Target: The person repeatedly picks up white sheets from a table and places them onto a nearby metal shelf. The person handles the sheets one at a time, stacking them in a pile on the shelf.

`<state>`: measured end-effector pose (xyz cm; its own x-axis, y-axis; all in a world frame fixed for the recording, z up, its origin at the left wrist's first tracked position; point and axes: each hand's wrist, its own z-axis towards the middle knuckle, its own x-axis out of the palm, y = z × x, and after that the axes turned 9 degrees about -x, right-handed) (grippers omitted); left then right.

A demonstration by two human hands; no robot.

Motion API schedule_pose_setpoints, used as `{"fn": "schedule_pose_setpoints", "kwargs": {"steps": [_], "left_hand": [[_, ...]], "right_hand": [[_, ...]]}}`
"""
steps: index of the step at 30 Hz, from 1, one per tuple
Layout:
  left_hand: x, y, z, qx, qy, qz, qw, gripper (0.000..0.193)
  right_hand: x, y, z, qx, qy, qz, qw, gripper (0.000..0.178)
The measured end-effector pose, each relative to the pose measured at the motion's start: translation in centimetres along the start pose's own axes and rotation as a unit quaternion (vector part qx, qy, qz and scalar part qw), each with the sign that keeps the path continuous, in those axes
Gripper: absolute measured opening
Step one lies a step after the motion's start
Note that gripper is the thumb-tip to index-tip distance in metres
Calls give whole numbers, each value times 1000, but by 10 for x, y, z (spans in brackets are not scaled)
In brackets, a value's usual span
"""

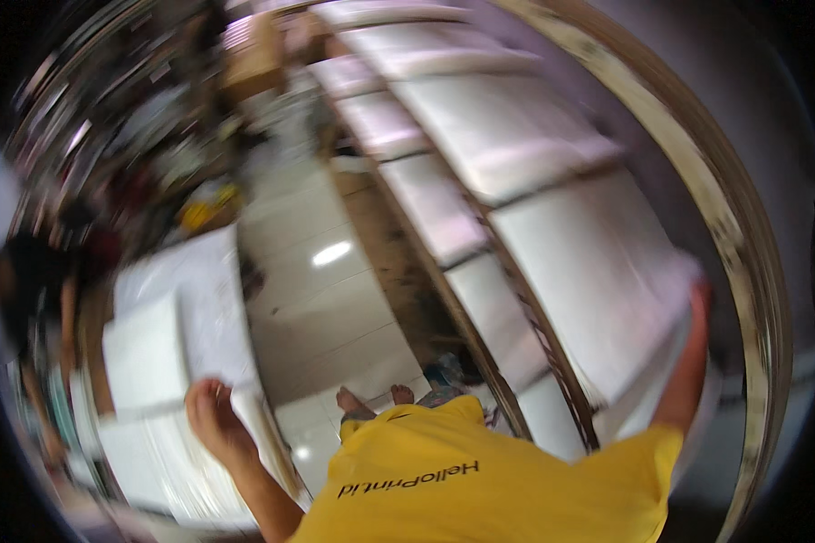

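My left hand (210,418) hangs over the low surface at left, its fingers curled in with nothing visible in them. Beneath and beside it are a stack of white sheets (149,357) and a glossy, plastic-covered white pile (190,462). At the right, my arm reaches out to the outer edge of a large white stack (589,271) on the shelf. My right hand (700,288) is at or against that edge. Motion blur smears its fingers, so whether it grips a sheet cannot be told.
Several white stacks line the long rack (516,253) at right, with a smaller row (435,208) along its inner side. A tiled floor aisle (308,244) runs between. A cardboard box (252,59) stands far off. A person in dark clothes (41,290) is at far left.
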<state>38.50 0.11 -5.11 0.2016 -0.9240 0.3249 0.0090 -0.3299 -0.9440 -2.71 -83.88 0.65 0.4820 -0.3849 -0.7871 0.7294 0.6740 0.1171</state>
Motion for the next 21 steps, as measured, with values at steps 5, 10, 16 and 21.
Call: {"fn": "schedule_pose_setpoints", "kwargs": {"steps": [5,10,16,21], "left_hand": [[-34,-45,17,11,-78,161,984,20],[-130,-54,55,71,-196,368,906,21],[-257,-56,89,112,-299,544,776,20],[-242,-49,80,48,-232,524,818,20]], "right_hand": [[-11,22,9,-79,1,94,992,40],[25,212,88,-89,80,198,973,38],[109,426,125,-270,147,413,857,23],[63,616,13,-237,367,460,773,23]]}}
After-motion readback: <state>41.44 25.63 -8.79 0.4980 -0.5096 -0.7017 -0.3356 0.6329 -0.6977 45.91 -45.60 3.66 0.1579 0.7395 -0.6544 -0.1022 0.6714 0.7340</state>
